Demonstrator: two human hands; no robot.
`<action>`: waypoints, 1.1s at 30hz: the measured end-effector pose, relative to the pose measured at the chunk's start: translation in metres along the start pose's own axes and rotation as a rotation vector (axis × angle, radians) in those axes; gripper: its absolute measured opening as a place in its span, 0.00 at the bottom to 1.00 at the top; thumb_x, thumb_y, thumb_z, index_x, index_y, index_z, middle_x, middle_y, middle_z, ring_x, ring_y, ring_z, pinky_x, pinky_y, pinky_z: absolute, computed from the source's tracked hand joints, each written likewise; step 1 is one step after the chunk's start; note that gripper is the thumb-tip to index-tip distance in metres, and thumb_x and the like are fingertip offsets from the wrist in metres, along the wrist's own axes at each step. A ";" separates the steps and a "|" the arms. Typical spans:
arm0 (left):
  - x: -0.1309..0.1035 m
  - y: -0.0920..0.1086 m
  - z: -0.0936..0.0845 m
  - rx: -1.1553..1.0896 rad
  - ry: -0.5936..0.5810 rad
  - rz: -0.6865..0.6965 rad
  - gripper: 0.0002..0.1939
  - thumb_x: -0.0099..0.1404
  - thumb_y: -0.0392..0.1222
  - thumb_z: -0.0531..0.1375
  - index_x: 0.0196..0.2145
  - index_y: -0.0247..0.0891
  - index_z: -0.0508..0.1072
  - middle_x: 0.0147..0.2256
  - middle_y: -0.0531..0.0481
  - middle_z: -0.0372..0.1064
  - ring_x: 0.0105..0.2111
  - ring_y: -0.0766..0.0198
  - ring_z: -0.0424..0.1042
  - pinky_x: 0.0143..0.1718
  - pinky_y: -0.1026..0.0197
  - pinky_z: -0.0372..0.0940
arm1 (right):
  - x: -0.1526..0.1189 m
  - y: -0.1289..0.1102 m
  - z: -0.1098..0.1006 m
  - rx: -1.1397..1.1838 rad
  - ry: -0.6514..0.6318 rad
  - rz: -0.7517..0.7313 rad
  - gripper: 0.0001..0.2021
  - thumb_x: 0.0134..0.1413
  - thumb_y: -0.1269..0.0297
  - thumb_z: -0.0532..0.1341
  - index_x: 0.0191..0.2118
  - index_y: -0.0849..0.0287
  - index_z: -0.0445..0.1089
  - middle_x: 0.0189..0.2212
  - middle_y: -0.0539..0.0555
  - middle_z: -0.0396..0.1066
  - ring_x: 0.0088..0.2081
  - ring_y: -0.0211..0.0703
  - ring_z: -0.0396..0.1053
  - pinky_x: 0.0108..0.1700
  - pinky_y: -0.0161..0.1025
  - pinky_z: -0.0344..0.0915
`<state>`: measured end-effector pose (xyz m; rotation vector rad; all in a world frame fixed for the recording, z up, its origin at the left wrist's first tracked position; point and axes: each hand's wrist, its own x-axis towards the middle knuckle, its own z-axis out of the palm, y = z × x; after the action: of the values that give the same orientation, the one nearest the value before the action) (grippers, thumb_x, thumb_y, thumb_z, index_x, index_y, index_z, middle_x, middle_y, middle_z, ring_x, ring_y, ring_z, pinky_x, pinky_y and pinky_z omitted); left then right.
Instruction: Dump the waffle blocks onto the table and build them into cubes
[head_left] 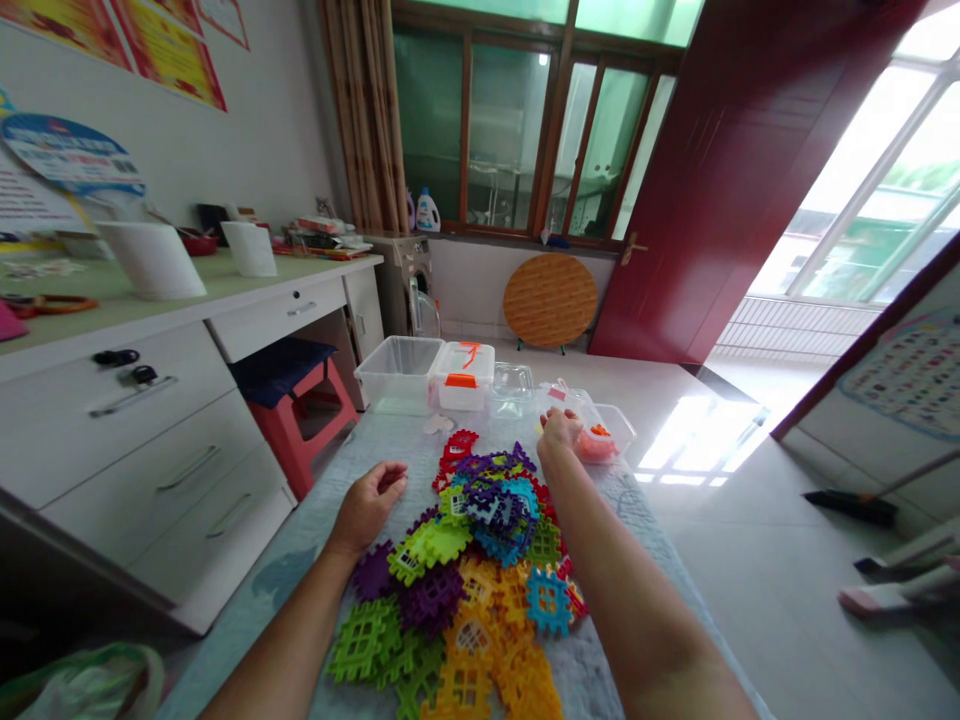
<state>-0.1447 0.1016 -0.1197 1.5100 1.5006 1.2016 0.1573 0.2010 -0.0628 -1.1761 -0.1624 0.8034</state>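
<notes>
The pile of tiles [480,570] lay between the forearms, nearly all of it unsorted. The right hand [559,432] reached past it to the small tub [616,425], fingers pinched (on what, I could not tell); a few orange pieces [596,445] lay in that tub. The left hand [371,505] rested loosely curled and empty beside the pile. Beyond the hands, the clear bin [397,365] looked empty.

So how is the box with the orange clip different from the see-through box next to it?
The box with the orange clip has a white lid on; the clear box beside it is open, with no lid. The clipped one has orange marks on top; the clear one is plain. Both are plastic, sitting touching side by side at the far end of the table.
</notes>
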 end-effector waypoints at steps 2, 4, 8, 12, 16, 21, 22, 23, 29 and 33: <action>0.001 -0.002 0.000 0.010 0.000 0.006 0.24 0.53 0.57 0.61 0.40 0.35 0.74 0.38 0.44 0.77 0.39 0.54 0.75 0.44 0.55 0.68 | -0.003 0.000 -0.001 0.015 -0.006 0.070 0.14 0.48 0.63 0.63 0.37 0.53 0.56 0.31 0.44 0.61 0.31 0.31 0.66 0.32 0.27 0.70; 0.000 -0.001 0.000 0.011 0.003 0.005 0.23 0.53 0.56 0.61 0.40 0.35 0.74 0.37 0.44 0.77 0.39 0.54 0.75 0.44 0.55 0.69 | -0.004 -0.003 0.000 0.030 -0.008 0.143 0.14 0.50 0.59 0.64 0.37 0.53 0.57 0.31 0.45 0.61 0.30 0.33 0.67 0.31 0.30 0.71; -0.001 0.000 0.000 0.013 0.001 -0.003 0.24 0.53 0.56 0.61 0.40 0.35 0.74 0.36 0.44 0.77 0.39 0.54 0.75 0.44 0.55 0.69 | 0.005 -0.016 0.009 0.038 0.012 0.259 0.15 0.51 0.53 0.64 0.36 0.53 0.58 0.29 0.46 0.61 0.28 0.36 0.68 0.29 0.35 0.72; 0.000 -0.003 0.000 0.010 -0.009 -0.003 0.24 0.53 0.56 0.61 0.41 0.35 0.74 0.37 0.44 0.76 0.39 0.54 0.75 0.44 0.55 0.68 | 0.014 -0.023 0.021 0.025 0.059 0.313 0.11 0.53 0.58 0.62 0.33 0.54 0.58 0.24 0.45 0.60 0.24 0.33 0.64 0.24 0.30 0.68; 0.000 -0.003 0.000 0.015 -0.012 -0.007 0.24 0.53 0.56 0.61 0.41 0.35 0.74 0.37 0.44 0.76 0.39 0.54 0.75 0.44 0.55 0.68 | 0.018 -0.022 0.029 0.011 0.086 0.325 0.09 0.53 0.65 0.61 0.31 0.55 0.58 0.20 0.44 0.59 0.20 0.32 0.60 0.21 0.28 0.65; 0.000 -0.001 0.000 0.012 -0.014 -0.001 0.24 0.53 0.57 0.61 0.41 0.35 0.74 0.37 0.44 0.76 0.39 0.54 0.75 0.44 0.55 0.68 | 0.024 -0.021 0.028 -0.008 0.082 0.334 0.08 0.51 0.66 0.60 0.30 0.55 0.58 0.18 0.43 0.58 0.19 0.32 0.60 0.21 0.29 0.66; 0.000 -0.001 0.000 0.010 -0.015 -0.002 0.24 0.53 0.57 0.61 0.40 0.35 0.74 0.37 0.44 0.76 0.39 0.54 0.75 0.44 0.55 0.68 | 0.026 -0.021 0.028 -0.014 0.080 0.335 0.07 0.52 0.66 0.60 0.30 0.55 0.58 0.19 0.43 0.58 0.19 0.32 0.60 0.22 0.29 0.66; 0.000 0.000 0.000 0.008 -0.015 -0.005 0.24 0.53 0.57 0.61 0.40 0.35 0.74 0.37 0.44 0.76 0.39 0.54 0.75 0.44 0.55 0.68 | 0.027 -0.021 0.027 -0.020 0.078 0.338 0.07 0.52 0.65 0.60 0.30 0.55 0.58 0.19 0.43 0.58 0.19 0.32 0.61 0.22 0.29 0.67; -0.001 0.002 -0.001 0.008 -0.027 -0.009 0.24 0.52 0.57 0.61 0.40 0.36 0.74 0.37 0.44 0.76 0.39 0.54 0.75 0.45 0.54 0.68 | 0.029 -0.018 0.020 -0.062 0.070 0.358 0.11 0.54 0.54 0.60 0.31 0.55 0.60 0.22 0.45 0.59 0.21 0.35 0.63 0.22 0.34 0.68; -0.001 0.000 -0.001 0.014 -0.029 -0.002 0.23 0.53 0.56 0.61 0.40 0.36 0.74 0.38 0.44 0.76 0.40 0.54 0.75 0.46 0.54 0.68 | 0.030 -0.014 0.015 -0.061 0.059 0.339 0.08 0.57 0.57 0.60 0.36 0.56 0.64 0.25 0.46 0.62 0.25 0.36 0.65 0.26 0.36 0.70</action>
<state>-0.1456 0.1002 -0.1196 1.5286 1.4945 1.1657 0.1780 0.2296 -0.0533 -1.3028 0.0640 1.0646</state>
